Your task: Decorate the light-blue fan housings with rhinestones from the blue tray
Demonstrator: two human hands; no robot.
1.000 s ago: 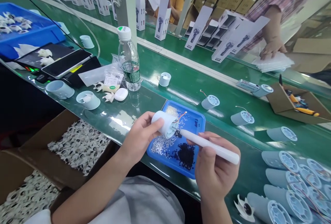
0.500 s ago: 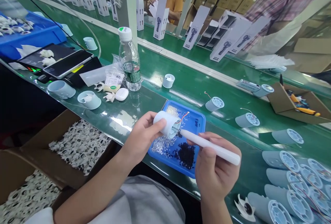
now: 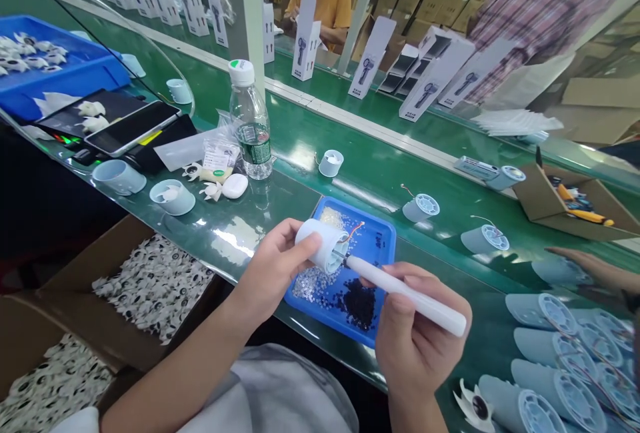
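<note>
My left hand [image 3: 267, 270] is closed around a pale blue cylindrical housing [image 3: 315, 238], tilted with its open ribbed end to the right. A red-and-white wire with a small connector sticks out of that end. My right hand [image 3: 425, 333] grips a white pen-shaped tool [image 3: 410, 294], whose thin metal tip reaches into the housing's open end. Below both hands lies a blue tray [image 3: 391, 240] with small black pieces [image 3: 359, 305] and small clear rings [image 3: 311, 285]. What the tip touches inside is hidden.
Rows of similar housings [image 3: 543, 350] and a white fan blade [image 3: 474, 406] sit at right. Another person's hand [image 3: 600, 265] reaches in above them. A water bottle [image 3: 255, 130] stands at back left; boxes of fan blades [image 3: 155, 280] are below the table edge.
The tool's tip has moved left into the housing's open end, my right hand tilting slightly. Another person's hand has appeared at the right over a housing. Housings on the green belt have shifted right.
</note>
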